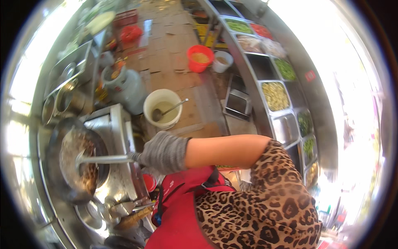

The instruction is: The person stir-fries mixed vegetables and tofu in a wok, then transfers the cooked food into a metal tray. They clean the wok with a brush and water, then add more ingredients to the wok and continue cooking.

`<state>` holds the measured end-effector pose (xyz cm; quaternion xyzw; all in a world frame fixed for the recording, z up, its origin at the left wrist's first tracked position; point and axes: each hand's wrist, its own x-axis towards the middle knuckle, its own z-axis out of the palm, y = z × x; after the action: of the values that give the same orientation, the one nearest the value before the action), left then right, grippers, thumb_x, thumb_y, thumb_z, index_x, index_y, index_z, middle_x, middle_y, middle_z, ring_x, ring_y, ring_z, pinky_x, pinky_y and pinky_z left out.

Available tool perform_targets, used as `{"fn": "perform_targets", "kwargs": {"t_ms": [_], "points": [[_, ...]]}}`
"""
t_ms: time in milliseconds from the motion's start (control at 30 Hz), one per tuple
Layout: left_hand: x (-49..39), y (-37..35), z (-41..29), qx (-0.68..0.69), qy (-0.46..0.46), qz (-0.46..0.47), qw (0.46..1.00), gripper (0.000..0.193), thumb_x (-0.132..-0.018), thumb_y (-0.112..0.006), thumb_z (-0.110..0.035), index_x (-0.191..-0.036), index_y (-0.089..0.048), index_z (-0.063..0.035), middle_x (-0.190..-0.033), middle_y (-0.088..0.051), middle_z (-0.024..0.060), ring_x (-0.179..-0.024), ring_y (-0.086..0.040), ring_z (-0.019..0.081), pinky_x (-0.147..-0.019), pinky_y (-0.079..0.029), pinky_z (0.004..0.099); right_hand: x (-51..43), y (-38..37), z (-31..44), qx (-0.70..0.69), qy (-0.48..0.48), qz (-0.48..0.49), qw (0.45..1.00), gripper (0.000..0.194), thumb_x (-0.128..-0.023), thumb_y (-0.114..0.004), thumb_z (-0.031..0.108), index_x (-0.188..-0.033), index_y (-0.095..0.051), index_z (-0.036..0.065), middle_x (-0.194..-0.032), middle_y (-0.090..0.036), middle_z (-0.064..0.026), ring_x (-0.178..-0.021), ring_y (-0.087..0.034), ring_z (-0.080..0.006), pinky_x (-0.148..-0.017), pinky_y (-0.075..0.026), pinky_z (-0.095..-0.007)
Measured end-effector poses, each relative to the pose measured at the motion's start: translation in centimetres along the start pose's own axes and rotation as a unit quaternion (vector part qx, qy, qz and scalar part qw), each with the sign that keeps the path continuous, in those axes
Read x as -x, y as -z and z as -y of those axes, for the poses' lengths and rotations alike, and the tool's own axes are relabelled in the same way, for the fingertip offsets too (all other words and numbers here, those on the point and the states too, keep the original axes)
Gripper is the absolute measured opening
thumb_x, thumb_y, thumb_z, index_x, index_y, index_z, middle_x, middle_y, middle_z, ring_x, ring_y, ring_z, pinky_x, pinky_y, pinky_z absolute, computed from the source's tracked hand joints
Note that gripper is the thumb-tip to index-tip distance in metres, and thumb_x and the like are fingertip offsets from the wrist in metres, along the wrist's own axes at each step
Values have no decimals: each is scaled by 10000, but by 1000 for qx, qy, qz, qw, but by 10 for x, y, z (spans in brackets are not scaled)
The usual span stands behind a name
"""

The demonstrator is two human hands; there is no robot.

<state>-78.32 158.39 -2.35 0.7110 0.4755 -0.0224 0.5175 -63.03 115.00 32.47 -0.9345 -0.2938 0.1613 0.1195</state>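
Observation:
My right hand [161, 152], in a grey knitted glove, is closed around the handle of a metal wok ladle or spatula [105, 159]. The tool reaches left into a dark wok [102, 146] on the stove; its head is blurred, so its kind cannot be told. Brown food [89, 179] lies along the wok's right and lower side, beside a pale, blurred area of liquid or steam. Below the wok are a metal bowl [88, 214], a perforated skimmer [109, 211] and a wooden-handled utensil [133, 218]. My left hand is out of view.
A white bucket [148, 107] with a ladle in liquid stands beyond my glove, near a gas cylinder [132, 91]. Metal pots [67, 101] stand at the upper left. Red [196, 65] and white buckets are on the floor. A counter with food trays [275, 96] runs along the right.

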Motion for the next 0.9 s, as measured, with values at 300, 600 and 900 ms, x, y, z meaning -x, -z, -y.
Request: {"fn": "perform_targets", "kwargs": {"t_ms": [300, 600, 900], "points": [[83, 56, 47, 8, 76, -70, 995, 998, -688, -807, -277, -1385, -222, 132, -1376, -396, 272, -1250, -423, 311, -1054, -304, 319, -124, -37, 20, 130, 38, 42, 990, 516, -801, -527, 143, -1294, -453, 8, -624, -582, -132, -592, -610, -327, -540, -465, -435], [186, 52, 164, 109, 144, -296, 938, 571, -704, -752, -26, -1177, -451, 78, -1112, -580, 177, -1000, -550, 244, -866, -444, 351, -188, -41, -6, -62, 56, 70, 994, 441, -855, -516, 200, -1260, -476, 30, -865, -637, -239, -816, -634, -381, -743, -484, -423], [259, 37, 153, 254, 259, -269, 892, 843, -705, -748, -41, -1396, -275, 61, -1344, -446, 206, -1200, -463, 275, -1015, -353, 359, -293, -72, -30, -189, -138, -11, 972, 389, -892, -525, 286, -1192, -522, 38, -756, -608, -188, -707, -615, -314, -672, -486, -401]]}}
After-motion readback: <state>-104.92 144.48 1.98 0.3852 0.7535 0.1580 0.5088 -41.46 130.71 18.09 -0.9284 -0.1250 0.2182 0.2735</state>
